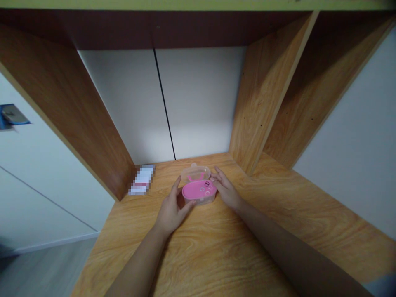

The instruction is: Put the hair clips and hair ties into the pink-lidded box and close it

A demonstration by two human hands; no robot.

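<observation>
A small oval plastic box (pixel 198 190) sits on the wooden desktop, with clear sides and a bright pink top. Small dark and pale ring shapes show toward the right of the pink; whether they are printed or loose I cannot tell. Directly behind it is a clear oval plastic piece (pixel 195 170) with a pink part in it, like a raised lid. My left hand (pixel 172 209) curves round the box's left end, thumb along the front and fingers beyond the left side. At the right end, my right hand (pixel 225 189) has its fingers against the box, close to the clear piece; some fingertips are hidden.
A blurred white packet or paper (pixel 142 180) lies at the back left, beside the wooden side panel (pixel 77 123). An upright wooden divider (pixel 262 90) stands at right. A shelf (pixel 185 29) overhangs the desk (pixel 198 255), with white panels (pixel 198 99) behind.
</observation>
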